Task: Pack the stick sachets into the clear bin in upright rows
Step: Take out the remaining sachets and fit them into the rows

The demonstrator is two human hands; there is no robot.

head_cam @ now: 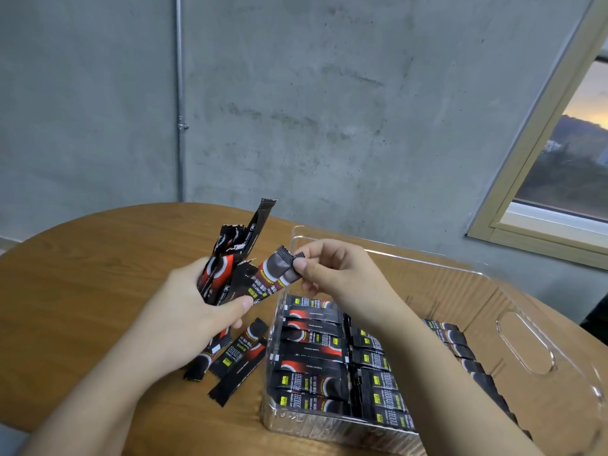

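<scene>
Several sachets [230, 268] fan from the left hand's [184, 311] grip; the right hand [332, 274] pinches one sachet [276, 273] above the bin [526, 343], its arm hiding rows [312, 357] inside. Loose sachets [237, 360] lie on the table [82, 291], partly covered.

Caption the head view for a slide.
Left hand grips a sachet bundle; right hand pinches one sachet beside the clear bin.

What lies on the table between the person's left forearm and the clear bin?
In the head view, a few loose sachets lie flat on the wooden table, between the left forearm and the near-left wall of the clear bin.
</scene>
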